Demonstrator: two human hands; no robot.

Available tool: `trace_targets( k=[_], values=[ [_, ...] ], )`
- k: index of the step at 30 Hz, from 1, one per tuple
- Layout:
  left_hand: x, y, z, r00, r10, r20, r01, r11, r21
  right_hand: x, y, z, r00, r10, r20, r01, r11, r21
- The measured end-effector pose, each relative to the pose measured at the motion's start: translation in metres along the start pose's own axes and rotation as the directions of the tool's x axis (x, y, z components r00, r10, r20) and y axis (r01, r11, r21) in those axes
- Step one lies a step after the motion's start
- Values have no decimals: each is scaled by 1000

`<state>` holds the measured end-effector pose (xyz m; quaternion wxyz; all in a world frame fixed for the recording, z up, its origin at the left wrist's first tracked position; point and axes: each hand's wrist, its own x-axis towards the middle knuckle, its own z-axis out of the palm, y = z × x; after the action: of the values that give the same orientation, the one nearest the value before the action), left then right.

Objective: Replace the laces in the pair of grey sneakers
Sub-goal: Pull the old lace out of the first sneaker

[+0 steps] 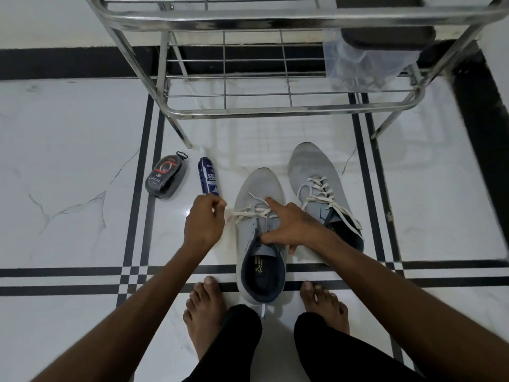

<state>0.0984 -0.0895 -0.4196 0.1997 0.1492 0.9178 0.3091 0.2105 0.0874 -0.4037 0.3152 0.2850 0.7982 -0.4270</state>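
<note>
At the centre of the frame we see the near grey sneaker (260, 244) standing on the white floor (68, 161), its heel toward the bare feet (205, 312) at the bottom. Our left hand (202, 224), just left of the shoe, has its fingers (217, 206) curled and pinching the end of the white lace (248, 212), which runs taut across to the eyelets. Our right hand (289, 224) rests on the shoe's tongue and collar, fingers spread, the forefinger pointing up onto the crossed lace. The second grey sneaker (319, 183) stands just right of the first and farther up, still laced in white. Left of centre lie a blue spray can (208, 176) and, beside it, a dark shoe-polish sponge case (166, 177). A steel shoe rack (275, 108) fills the upper frame.
</note>
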Motion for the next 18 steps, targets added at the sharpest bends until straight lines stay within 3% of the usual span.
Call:
trace_targets(
  k=[2,3,4,6,8,10,12,14,16,18],
  values=[
    [-4,11,1,965,248,-80,-235,961,146,2,-2,2,1000,-7,-1,7,999,-32],
    [-3,20,4,925,379,-28,-365,908,207,3,-3,2,1000,-7,-2,7,999,-48],
    [-2,29,8,888,452,82,-457,852,256,3,-3,2,1000,-5,-1,5,998,-60],
    [3,47,17,846,422,328,-526,761,380,3,-3,2,1000,-5,-2,4,998,-58],
    [10,56,20,840,346,419,-532,679,505,4,-3,2,1000,-11,-7,10,998,-68],
    [17,55,13,840,389,378,-539,676,503,3,-1,2,1000,-11,-13,10,998,-68],
    [22,45,-2,888,386,250,-458,794,401,2,2,2,1000,0,-21,-2,998,-67],
    [29,26,-24,970,219,104,-239,940,243,0,6,2,999,10,-31,-12,998,-65],
    [32,4,-44,998,64,26,-68,976,206,-2,8,2,1000,20,-24,-21,998,-59],
    [25,-7,-51,997,80,-6,-75,955,288,-2,7,2,1000,21,-16,-22,998,-65]
  ],
)
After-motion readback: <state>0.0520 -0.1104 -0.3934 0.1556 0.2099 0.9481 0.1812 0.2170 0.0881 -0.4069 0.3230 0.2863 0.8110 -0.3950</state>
